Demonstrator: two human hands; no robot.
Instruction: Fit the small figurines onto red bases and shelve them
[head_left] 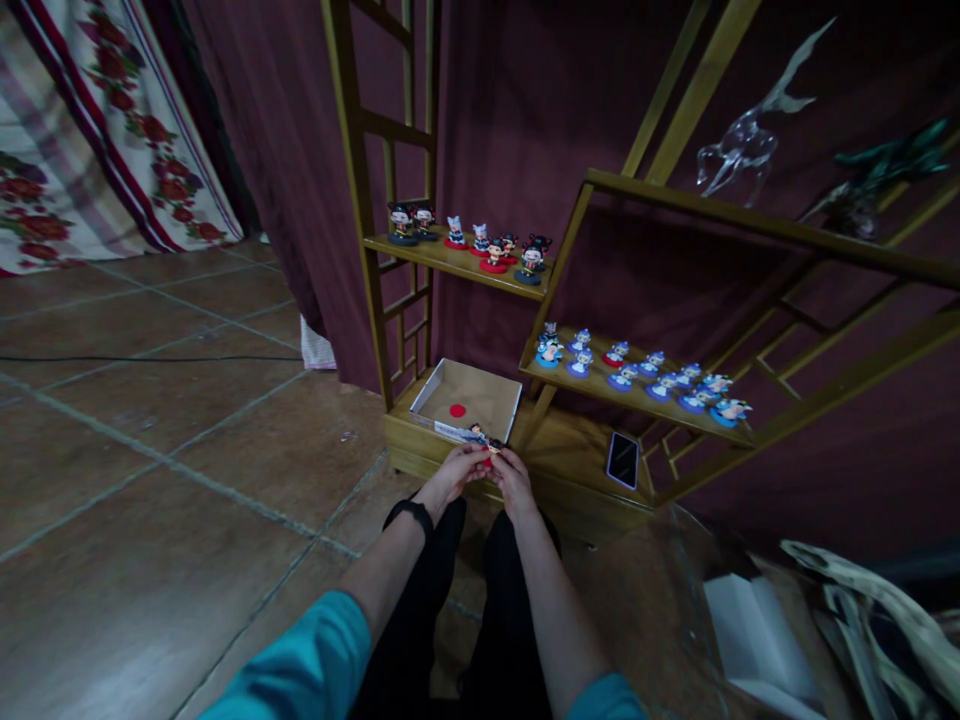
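Note:
Between my fingers is a small figurine (493, 451) with dark hair and a red base. My left hand (459, 471) pinches it from the left, and my right hand (512, 474) grips its other side. Both hands are just in front of a shallow cardboard box (487, 388) on the lowest shelf. Inside that box lies a round red base (457, 411), and another small dark-haired figurine (477, 431) shows by its near edge, partly hidden behind my hands.
Several figurines (531, 258) stand on the upper left shelf (450, 262). More figurines with blue bases (622, 376) line the middle right shelf. A phone (622, 460) lies on the bottom shelf. Glass horse ornament (741, 145) stands on top; a white box (761, 640) is on the floor.

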